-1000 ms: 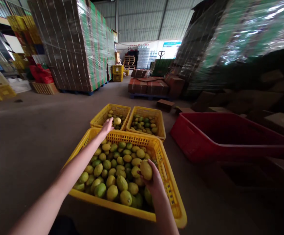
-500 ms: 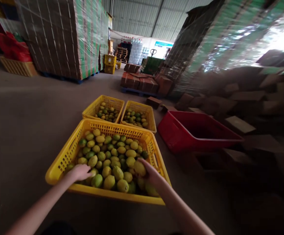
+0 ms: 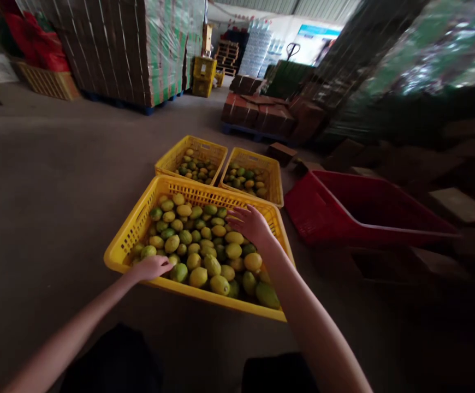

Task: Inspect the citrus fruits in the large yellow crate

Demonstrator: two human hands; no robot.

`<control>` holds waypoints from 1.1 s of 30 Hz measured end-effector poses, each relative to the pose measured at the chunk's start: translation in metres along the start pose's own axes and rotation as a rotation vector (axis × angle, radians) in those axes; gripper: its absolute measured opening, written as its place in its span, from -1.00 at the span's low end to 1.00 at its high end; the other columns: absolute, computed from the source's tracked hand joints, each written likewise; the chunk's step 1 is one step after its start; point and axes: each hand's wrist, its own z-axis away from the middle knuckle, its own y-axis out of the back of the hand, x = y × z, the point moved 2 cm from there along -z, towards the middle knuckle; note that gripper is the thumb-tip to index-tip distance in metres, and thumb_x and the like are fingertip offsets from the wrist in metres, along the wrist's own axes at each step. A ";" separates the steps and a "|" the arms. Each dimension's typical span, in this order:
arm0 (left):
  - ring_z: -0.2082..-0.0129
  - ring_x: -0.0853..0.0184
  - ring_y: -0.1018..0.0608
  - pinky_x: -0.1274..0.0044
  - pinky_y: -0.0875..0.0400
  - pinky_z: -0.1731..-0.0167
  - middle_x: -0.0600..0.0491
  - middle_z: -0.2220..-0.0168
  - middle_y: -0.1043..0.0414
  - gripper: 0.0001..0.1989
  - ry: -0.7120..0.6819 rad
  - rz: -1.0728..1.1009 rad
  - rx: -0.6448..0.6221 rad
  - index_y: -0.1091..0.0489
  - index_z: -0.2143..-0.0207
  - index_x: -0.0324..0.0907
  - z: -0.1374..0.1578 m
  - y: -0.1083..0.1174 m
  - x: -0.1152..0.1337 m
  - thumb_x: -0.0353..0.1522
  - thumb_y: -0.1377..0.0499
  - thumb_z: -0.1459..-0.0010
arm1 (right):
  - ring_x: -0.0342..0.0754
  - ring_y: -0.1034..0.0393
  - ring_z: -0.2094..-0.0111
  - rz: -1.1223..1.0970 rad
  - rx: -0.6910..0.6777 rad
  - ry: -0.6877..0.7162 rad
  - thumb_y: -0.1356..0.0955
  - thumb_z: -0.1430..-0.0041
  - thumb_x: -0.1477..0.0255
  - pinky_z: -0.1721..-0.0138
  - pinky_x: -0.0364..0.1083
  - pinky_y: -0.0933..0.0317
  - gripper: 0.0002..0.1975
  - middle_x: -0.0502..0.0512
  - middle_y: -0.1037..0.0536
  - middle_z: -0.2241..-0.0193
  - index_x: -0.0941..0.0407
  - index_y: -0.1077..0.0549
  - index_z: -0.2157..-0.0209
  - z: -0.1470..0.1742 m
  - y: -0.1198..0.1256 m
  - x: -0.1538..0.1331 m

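Note:
A large yellow crate (image 3: 117, 254) of yellow and green lemons (image 3: 199, 277) is in front of me. Over its near left part is my left hand (image 3: 154, 267), fingers curled together against a yellowish lemon (image 3: 173, 260) beside a greener one. The hand partly hides that lemon. My right hand (image 3: 249, 221) reaches over the far right part of the same crate, palm down, fingers stretched out and apart above the lemons. Nothing shows in it. A yellow lemon (image 3: 253, 262) lies near its wrist.
Two smaller yellow crates with lemons, one left (image 3: 167, 160) and one right (image 3: 276, 185), stand just beyond. To the right is a red crate (image 3: 309, 215), with cardboard boxes (image 3: 462, 204) around it. Wrapped pallet stacks (image 3: 172, 60) and a pallet of cartons (image 3: 276, 120) stand farther back.
My right hand has let go of a yellow lemon and moved toward the crate's far side, its fingers spreading. My left hand stays by the same lemon. The view has tilted down and turned left.

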 end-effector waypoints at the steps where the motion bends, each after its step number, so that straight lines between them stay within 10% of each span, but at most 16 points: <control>1: 0.18 0.15 -0.60 0.44 -0.38 0.14 -0.08 0.21 -0.61 -0.70 0.002 -0.039 -0.032 -0.52 0.31 -0.13 -0.003 0.001 -0.001 -0.18 -0.06 -0.22 | 0.03 -0.53 0.50 -0.038 -0.015 -0.010 -0.16 -0.33 0.37 0.42 -0.02 -0.41 -0.69 0.17 -0.64 0.48 0.14 -0.50 0.28 0.005 0.005 0.007; 9: 0.04 0.17 -0.56 0.47 -0.39 0.03 -0.07 0.06 -0.59 -0.78 0.115 -0.177 0.086 -0.51 0.17 -0.15 -0.104 0.053 0.012 -0.39 -0.11 -0.18 | -0.04 -0.46 0.54 -0.444 0.093 0.121 -0.26 -0.11 0.42 0.47 -0.10 -0.38 -0.83 0.13 -0.59 0.57 0.09 -0.50 0.43 0.042 0.073 0.031; 16: -0.20 -0.02 -0.35 0.29 -0.27 -0.12 -0.27 -0.21 -0.32 -0.48 0.190 -0.272 0.332 -0.35 -0.11 -0.25 -0.196 0.064 0.046 -0.50 -0.21 -0.04 | -0.10 -0.38 0.63 -0.574 0.082 -0.023 -0.30 -0.07 0.44 0.59 -0.17 -0.29 -0.89 0.07 -0.52 0.63 0.10 -0.44 0.48 0.036 0.081 0.046; 24: -0.23 -0.18 -0.22 0.01 -0.15 -0.14 -0.31 -0.09 -0.38 -0.66 0.209 -0.152 0.524 -0.43 -0.01 -0.18 -0.205 0.037 0.055 -0.42 -0.15 -0.16 | -0.16 -0.30 0.69 -0.569 0.071 -0.107 -0.33 -0.01 0.52 0.65 -0.22 -0.18 -0.87 0.03 -0.47 0.68 0.12 -0.40 0.58 0.015 0.090 0.059; 30: -0.03 -0.02 -0.50 0.26 -0.39 -0.01 -0.16 0.11 -0.51 -0.59 0.239 0.136 0.559 -0.41 0.07 -0.23 -0.182 0.042 0.056 -0.21 -0.31 -0.08 | -0.11 -0.41 0.52 -0.264 0.026 -0.020 -0.43 0.05 0.38 0.51 -0.18 -0.28 -0.89 0.05 -0.56 0.50 0.12 -0.47 0.50 -0.003 0.090 0.069; 33: 0.18 0.14 -0.60 0.40 -0.51 0.21 -0.08 0.20 -0.57 -0.56 0.191 0.347 0.382 -0.46 0.10 -0.19 -0.160 0.032 0.071 -0.03 -0.18 -0.18 | -0.08 -0.46 0.35 -0.104 0.071 0.016 -0.51 0.11 0.25 0.45 -0.18 -0.33 -0.67 0.05 -0.60 0.23 0.06 -0.53 0.27 -0.009 0.086 0.070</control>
